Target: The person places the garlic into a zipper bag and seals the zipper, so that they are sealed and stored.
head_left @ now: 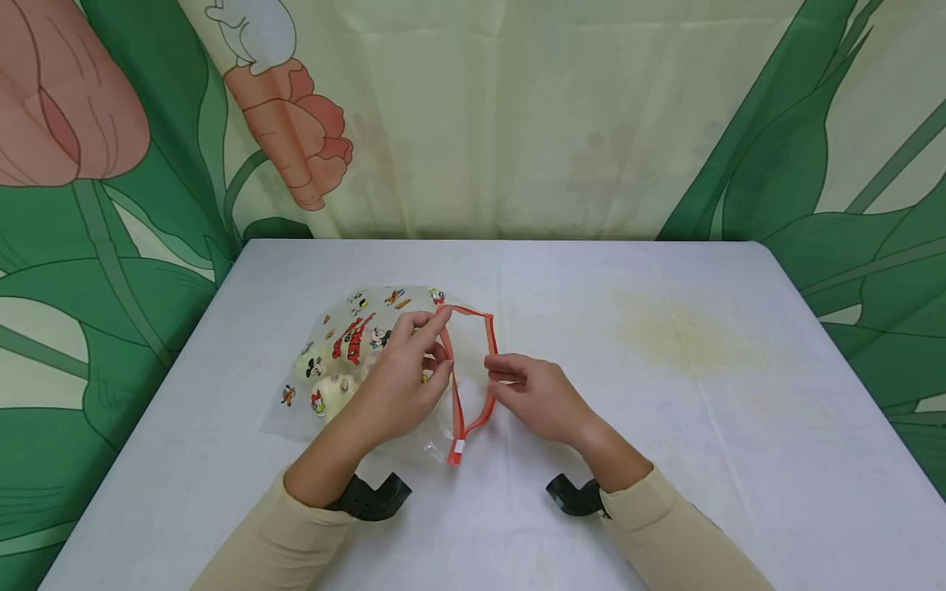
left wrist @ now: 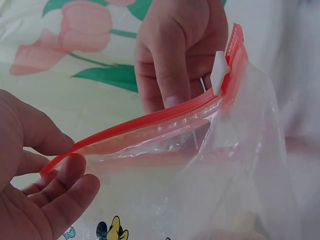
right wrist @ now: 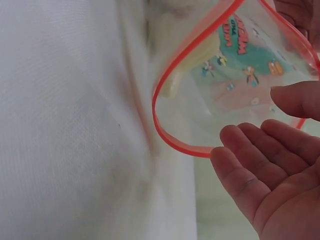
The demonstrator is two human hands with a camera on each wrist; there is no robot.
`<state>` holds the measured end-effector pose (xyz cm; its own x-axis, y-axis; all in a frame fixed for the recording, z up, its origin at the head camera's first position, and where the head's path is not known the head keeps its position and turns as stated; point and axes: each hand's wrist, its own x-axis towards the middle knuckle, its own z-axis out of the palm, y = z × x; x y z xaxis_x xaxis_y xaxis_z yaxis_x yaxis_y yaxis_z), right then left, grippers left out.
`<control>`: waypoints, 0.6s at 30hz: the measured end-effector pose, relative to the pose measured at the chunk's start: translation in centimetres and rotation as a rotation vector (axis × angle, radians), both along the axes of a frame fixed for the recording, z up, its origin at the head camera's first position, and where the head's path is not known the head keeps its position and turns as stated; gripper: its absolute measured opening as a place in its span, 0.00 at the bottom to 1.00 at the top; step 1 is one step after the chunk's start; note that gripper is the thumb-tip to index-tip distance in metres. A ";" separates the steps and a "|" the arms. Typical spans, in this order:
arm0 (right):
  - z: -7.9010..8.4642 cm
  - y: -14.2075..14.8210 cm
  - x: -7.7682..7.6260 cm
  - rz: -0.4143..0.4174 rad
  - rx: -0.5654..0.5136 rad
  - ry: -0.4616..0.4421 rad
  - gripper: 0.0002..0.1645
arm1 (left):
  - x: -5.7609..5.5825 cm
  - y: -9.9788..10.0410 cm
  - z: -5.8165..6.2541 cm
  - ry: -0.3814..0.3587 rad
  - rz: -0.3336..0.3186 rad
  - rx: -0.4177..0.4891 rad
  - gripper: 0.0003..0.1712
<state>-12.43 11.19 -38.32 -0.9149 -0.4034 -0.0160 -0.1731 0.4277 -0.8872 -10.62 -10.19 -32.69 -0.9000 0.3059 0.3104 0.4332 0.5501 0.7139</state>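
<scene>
A clear zip bag point(head_left: 336, 349) with cartoon prints and a red zip edge lies on the table, its mouth spread toward the right. In the left wrist view, my left hand point(left wrist: 45, 170) pinches the red zip edge point(left wrist: 145, 120) between thumb and fingers. On the opposite side of the mouth is my right hand point(head_left: 539, 394), its fingers fairly straight against the red rim. The right wrist view has this hand's fingers point(right wrist: 245, 165) at the rim and its thumb apart from them. A white slider point(left wrist: 218, 72) sits near one end of the zip. Pale, rounded contents point(head_left: 336, 392) show through the plastic.
A white-covered table point(head_left: 739, 460) extends around the bag, with a yellowish stain point(head_left: 680, 332) on the right. Behind it hangs a cloth point(head_left: 517, 123) printed with tulips and a rabbit. Black cameras are strapped to both wrists.
</scene>
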 end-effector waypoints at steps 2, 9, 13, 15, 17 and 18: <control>0.2 0.2 0.1 -0.010 0.001 0.004 0.25 | 0.0 0.0 0.0 0.001 -0.001 -0.001 0.36; 0.5 0.6 0.4 -0.020 0.015 0.015 0.25 | 0.0 0.1 0.1 -0.026 0.004 -0.005 0.37; 0.4 0.7 0.4 -0.011 -0.005 0.014 0.25 | 0.0 0.2 0.1 -0.027 0.003 0.012 0.37; 0.4 0.8 0.4 -0.006 -0.014 0.011 0.25 | 0.0 0.2 0.1 -0.024 0.006 0.017 0.38; 0.4 0.8 0.4 -0.003 -0.019 0.014 0.24 | 0.1 0.2 0.2 -0.024 0.006 0.017 0.38; 0.4 0.8 0.4 -0.003 -0.023 0.015 0.24 | 0.1 0.2 0.2 -0.027 0.006 0.017 0.37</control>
